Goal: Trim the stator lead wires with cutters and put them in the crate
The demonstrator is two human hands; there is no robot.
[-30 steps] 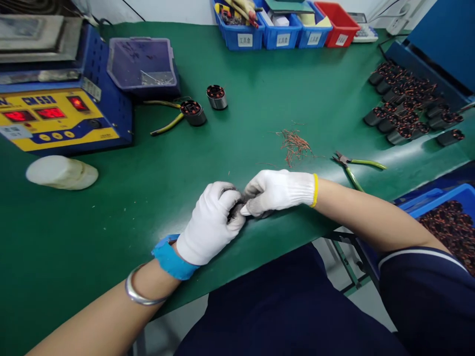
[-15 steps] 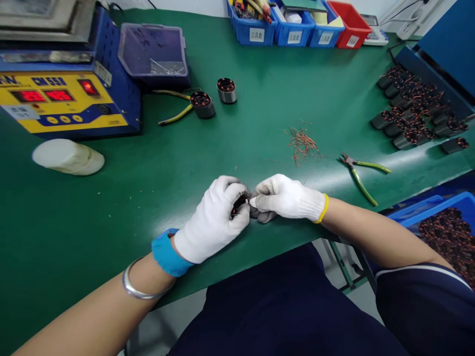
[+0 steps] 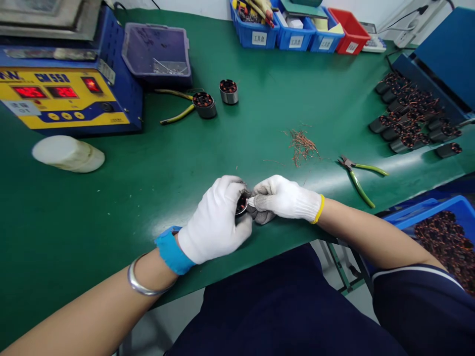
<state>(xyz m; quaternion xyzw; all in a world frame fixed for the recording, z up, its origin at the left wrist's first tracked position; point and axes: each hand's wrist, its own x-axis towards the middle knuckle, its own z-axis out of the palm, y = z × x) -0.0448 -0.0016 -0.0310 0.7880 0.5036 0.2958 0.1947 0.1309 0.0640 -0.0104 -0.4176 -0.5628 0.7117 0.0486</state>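
My left hand, in a white glove, is curled around a small motor stator close to the table's front edge. The stator's dark rim and a little copper winding show between thumb and fingers; the rest is covered. At its right side my right hand, gloved too, is pinched closed. A small pale tip shows at those fingers, but I cannot tell whether it is glove or a held piece. Beyond the hands lies a small heap of copper wire offcuts. To the right rest green-handled cutters, jaws apart.
Two stators stand farther back, one beside yellow-handled pliers. At left are a yellow-and-blue machine, a white cylinder and a purple bin. Many stators cluster at right, above a blue crate.
The stator has turned slightly in my left hand, so more of its round opening and rim shows. My left thumb has shifted a little lower. My right hand stays pinched at its side.
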